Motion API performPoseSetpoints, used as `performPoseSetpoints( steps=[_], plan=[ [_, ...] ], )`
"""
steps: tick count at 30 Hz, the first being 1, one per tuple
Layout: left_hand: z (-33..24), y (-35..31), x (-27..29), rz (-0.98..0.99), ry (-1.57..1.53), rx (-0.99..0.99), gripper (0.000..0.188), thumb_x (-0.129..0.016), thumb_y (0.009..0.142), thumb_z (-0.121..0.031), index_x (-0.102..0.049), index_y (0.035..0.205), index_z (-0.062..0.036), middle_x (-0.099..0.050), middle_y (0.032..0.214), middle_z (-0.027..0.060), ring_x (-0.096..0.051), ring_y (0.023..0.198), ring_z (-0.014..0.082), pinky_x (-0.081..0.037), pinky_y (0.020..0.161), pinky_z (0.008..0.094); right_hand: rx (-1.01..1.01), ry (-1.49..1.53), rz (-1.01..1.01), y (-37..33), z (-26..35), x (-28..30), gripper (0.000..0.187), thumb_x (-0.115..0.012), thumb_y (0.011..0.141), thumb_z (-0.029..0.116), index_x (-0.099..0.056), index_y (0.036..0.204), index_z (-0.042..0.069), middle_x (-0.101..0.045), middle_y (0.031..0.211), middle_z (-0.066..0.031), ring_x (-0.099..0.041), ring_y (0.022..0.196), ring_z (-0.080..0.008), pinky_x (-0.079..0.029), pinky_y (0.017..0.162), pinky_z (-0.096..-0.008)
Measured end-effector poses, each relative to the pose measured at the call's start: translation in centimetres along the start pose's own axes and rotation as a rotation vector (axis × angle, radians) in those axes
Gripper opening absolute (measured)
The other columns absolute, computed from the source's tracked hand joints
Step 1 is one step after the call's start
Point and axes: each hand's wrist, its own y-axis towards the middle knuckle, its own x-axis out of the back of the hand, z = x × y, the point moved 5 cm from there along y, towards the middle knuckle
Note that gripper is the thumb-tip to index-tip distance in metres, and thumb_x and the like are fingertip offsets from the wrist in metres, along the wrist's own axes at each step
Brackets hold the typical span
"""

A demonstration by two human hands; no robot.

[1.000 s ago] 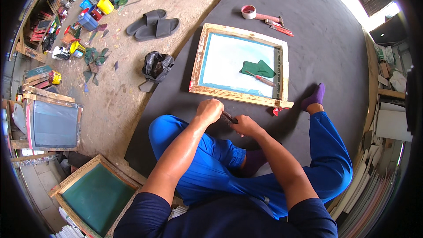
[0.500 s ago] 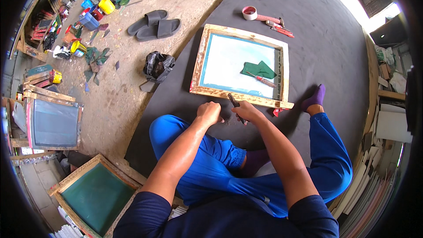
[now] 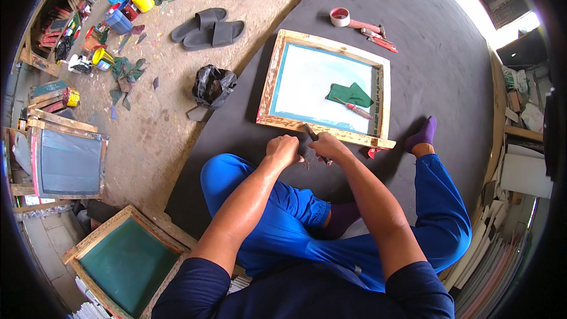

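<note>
A wooden screen-printing frame (image 3: 348, 136) with white mesh and a blue border lies flat before me. My right hand (image 3: 331, 148) is closed around a dark, slim tool (image 3: 310, 133), whose upper end meets the frame's near rail. Its exact kind is unclear. Beside it my left hand (image 3: 283, 151) forms a fist near the same rail; anything inside is hidden. A small brownish heap of thin bits (image 3: 307, 162) lies between my hands. On the mesh rest a dark green scrap (image 3: 353, 94) and a red-handled screwdriver (image 3: 357, 110).
Beyond the frame lie a tape roll (image 3: 340, 18), a hammer (image 3: 365, 25) and red-handled pliers (image 3: 383, 44) on the dark mat (image 3: 434, 77). A black plastic bag (image 3: 212, 87) and sandals (image 3: 214, 31) sit left. Another frame with green mesh (image 3: 131, 263) stands lower left.
The view has shifted slightly. Both hands keep nearly the same places by the near rail, and the dark tool's angle has changed a little in my right hand.
</note>
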Motion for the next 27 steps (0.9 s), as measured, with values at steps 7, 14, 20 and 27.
performPoseSetpoints(
  steps=[7,14,20,27],
  plan=[
    [-0.1,0.1,0.1,-0.007,-0.022,-0.007,0.042,-0.087,0.073,-0.039,-0.078,0.089,-0.0014,-0.075,0.094,0.0221,-0.074,0.092,0.0371,-0.059,0.080,0.0461,-0.017,-0.190,-0.220,-0.5,0.0,-0.8,0.035,-0.056,0.086,0.024,-0.066,0.094,-0.009,-0.071,0.082,-0.0252,-0.072,0.075,-0.0369,-0.056,0.066,-0.0467],
    [0.9,0.6,-0.5,-0.055,-0.052,0.041,0.027,-0.085,0.074,-0.029,-0.079,0.087,-0.0065,-0.075,0.091,0.0204,-0.074,0.089,0.0368,-0.059,0.080,0.0459,0.029,-0.073,-0.467,-1.6,-1.0,-3.1,0.035,-0.057,0.088,0.027,-0.069,0.107,-0.001,-0.072,0.095,-0.0303,-0.069,0.098,-0.0477,-0.053,0.085,-0.0525],
    [1.6,0.0,1.2,-0.171,-0.154,0.093,0.024,-0.083,0.076,-0.026,-0.080,0.094,-0.0105,-0.076,0.093,0.0150,-0.074,0.089,0.0327,-0.058,0.080,0.0446,0.101,-0.020,-0.233,-2.1,-3.4,-3.4,0.038,-0.060,0.089,0.029,-0.068,0.109,-0.003,-0.071,0.096,-0.0302,-0.071,0.094,-0.0437,-0.055,0.084,-0.0507],
    [-0.2,0.1,-0.5,-0.279,-0.149,-0.229,0.018,-0.076,0.083,-0.017,-0.080,0.098,-0.0108,-0.076,0.095,0.0115,-0.072,0.093,0.0315,-0.057,0.085,0.0432,0.098,0.019,0.039,-5.0,-3.4,-3.2,0.031,-0.062,0.093,0.026,-0.068,0.104,-0.002,-0.067,0.066,-0.0134,-0.067,0.053,-0.0227,-0.053,0.052,-0.0383]
  ],
)
